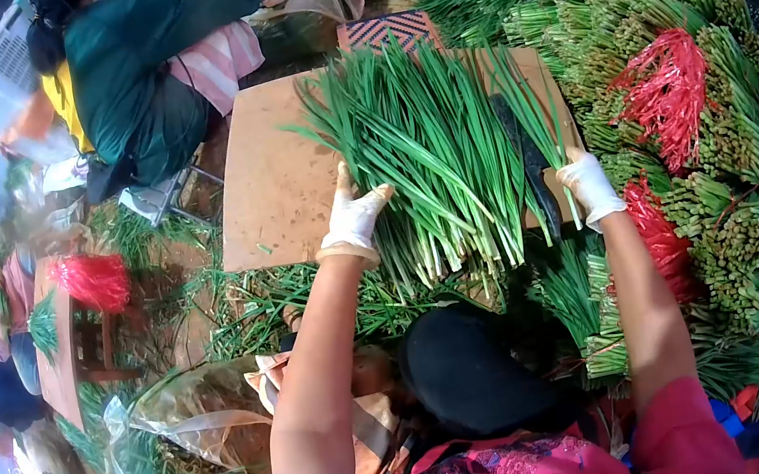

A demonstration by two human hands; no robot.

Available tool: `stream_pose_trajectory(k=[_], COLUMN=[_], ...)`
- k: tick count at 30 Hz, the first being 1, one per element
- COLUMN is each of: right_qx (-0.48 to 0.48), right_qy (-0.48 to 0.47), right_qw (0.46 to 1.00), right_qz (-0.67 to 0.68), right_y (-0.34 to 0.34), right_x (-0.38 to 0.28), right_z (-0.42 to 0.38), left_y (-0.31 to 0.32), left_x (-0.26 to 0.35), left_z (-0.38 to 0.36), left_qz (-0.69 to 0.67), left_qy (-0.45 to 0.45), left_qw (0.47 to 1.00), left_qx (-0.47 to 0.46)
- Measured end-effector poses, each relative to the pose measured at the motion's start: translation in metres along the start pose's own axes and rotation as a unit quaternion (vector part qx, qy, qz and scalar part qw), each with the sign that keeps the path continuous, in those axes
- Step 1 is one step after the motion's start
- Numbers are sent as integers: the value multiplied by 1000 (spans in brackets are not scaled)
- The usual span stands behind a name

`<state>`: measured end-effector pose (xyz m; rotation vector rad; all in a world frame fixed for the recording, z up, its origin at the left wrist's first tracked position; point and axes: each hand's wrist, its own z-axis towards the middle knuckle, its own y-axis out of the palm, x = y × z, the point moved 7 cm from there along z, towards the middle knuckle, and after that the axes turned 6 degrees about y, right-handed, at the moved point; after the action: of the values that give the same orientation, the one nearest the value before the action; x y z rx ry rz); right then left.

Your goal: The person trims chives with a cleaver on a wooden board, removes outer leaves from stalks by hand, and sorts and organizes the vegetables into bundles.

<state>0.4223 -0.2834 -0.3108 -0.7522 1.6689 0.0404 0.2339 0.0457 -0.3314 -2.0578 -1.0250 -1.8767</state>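
Observation:
A loose heap of green garlic chives (pixel 425 148) lies across the wooden board in front of me, pale stem ends hanging over the near edge. My left hand (pixel 355 213), in a white glove, rests at the heap's left side with its fingers apart. On the right, my gloved right hand (pixel 590 186) is closed around a few separate chives (pixel 533 98) at the board's edge. Between these and the heap lies a long dark strip (pixel 526 160), partly covered by leaves.
The wooden board (pixel 271 170) has scattered bits on it. Tied chive bundles (pixel 733 225) with red plastic ties (pixel 668 90) are stacked at right. A person in a dark green top (pixel 138 76) sits at upper left. A clear plastic bag (pixel 199 421) stands at lower left.

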Motion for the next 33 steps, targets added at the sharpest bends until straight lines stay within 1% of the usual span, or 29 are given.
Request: stream_pose_trajectory(k=[1,3,5,6,7,8,9,10,11,12,13,14,15,17,18,19,20,21,22,23,25,26,27,28,29,30,31,32,33], right_qx=[32,-35,-35,-17,-1,1,-26,6,-34,4,-17,-44,-71,-97,-12,9,17,-28,7,11,68,6,-58,-66,-70,-130,-94,-54,-6], right_qy=[-8,31,43,48,53,42,-6,-67,-129,-129,-149,-187,-226,-356,-309,-314,-311,-22,-8,61,30,63,95,113,130,107,81,62,28], right_qw=[990,935,928,930,932,924,935,899,863,876,881,881,879,848,878,867,848,901,888,899,897,922,940,985,983,984,990,978,963], right_qz=[-139,-352,-369,-364,-358,-379,-354,-433,-487,-464,-449,-432,-415,-382,-365,-388,-428,-433,-460,-432,-436,-381,-323,-111,106,55,-68,-191,-267], right_y=[17,44,58,64,74,88,111,138,166,185,203,215,222,205,181,156,136,111,94,82,82,95,111,141,171,200,211,221,223], right_x=[-53,-68,-66,-65,-70,-77,-85,-87,-123,-122,-131,-139,-146,-175,-165,-166,-141,-118,-115,-101,-82,-68,-57,-69,-83,-83,-90,-97,-119], right_z=[-30,-35,-29,-25,-23,-21,-20,-14,-34,-31,-37,-46,-54,-61,-45,-40,-19,3,4,13,31,47,58,43,27,38,44,49,38], left_y=[-5,-7,-6,-4,-6,-11,-15,-15,-20,-23,-27,-25,-55,-74,-100,-124,-122,-153,-144,-136,-130,-130,-113,-101,-85,-68,-50,-51,-50], left_x=[-1,0,4,6,-1,-13,-22,-22,-16,0,17,33,20,38,33,27,40,26,30,34,32,28,36,17,17,19,39,33,38], left_z=[0,-2,-5,-10,-1,7,15,21,18,9,0,-5,10,11,21,28,18,40,40,40,49,54,46,58,57,56,38,46,51], left_qz=[-12,-37,-63,-83,-72,-61,-49,-49,-22,7,36,-22,-4,-6,43,93,86,165,123,115,135,161,187,187,206,224,258,308,343], left_qy=[0,-1,-2,-20,14,8,3,37,13,-13,-39,-48,-41,-63,-24,15,-28,-42,-51,-67,-105,-125,-138,-108,-111,-113,-151,-158,-139], left_qw=[1000,999,997,995,997,997,998,998,999,998,996,998,997,997,994,983,983,975,985,987,984,978,969,976,972,967,954,938,929], left_qx=[-1,11,40,58,31,36,40,32,47,62,76,41,72,48,102,155,157,141,109,87,52,40,79,-12,-31,-52,1,-12,-14])
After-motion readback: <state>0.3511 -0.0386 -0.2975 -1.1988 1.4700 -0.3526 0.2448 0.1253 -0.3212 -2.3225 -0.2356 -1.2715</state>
